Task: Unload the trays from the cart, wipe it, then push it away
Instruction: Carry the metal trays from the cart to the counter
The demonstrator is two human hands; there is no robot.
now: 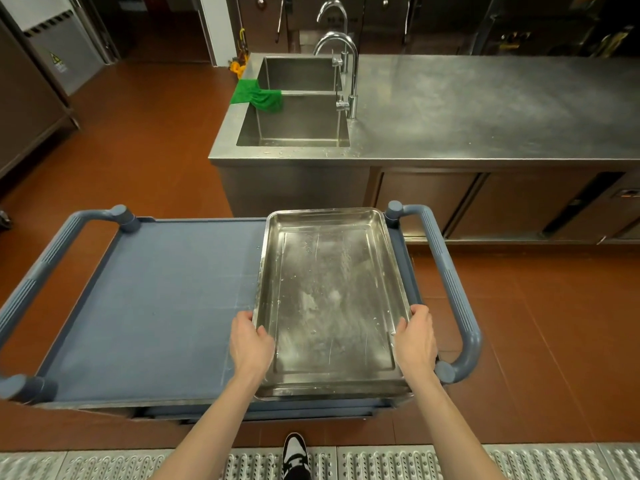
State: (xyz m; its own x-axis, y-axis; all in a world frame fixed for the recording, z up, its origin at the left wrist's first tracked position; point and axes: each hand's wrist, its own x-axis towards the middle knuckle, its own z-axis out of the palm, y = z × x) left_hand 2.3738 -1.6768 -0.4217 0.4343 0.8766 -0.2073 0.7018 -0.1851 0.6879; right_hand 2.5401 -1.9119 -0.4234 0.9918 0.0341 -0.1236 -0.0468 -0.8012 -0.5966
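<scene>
Tray [330, 299] between left hand [250, 344], right hand [416, 342]

**Materials and surface finishes in a commercial kitchen**

Tray [332, 299]: scratched, glossy steel with smeared residue. Cart [156, 299]: matt blue-grey plastic, finely textured deck, ribbed handles. Far counter [485, 109]: brushed steel, dull and mottled; taps [349, 64] polished chrome. Cloth [258, 95]: green, napped fabric. Floor [138, 150]: matt red-brown tile; near grating [415, 462] embossed metal
</scene>
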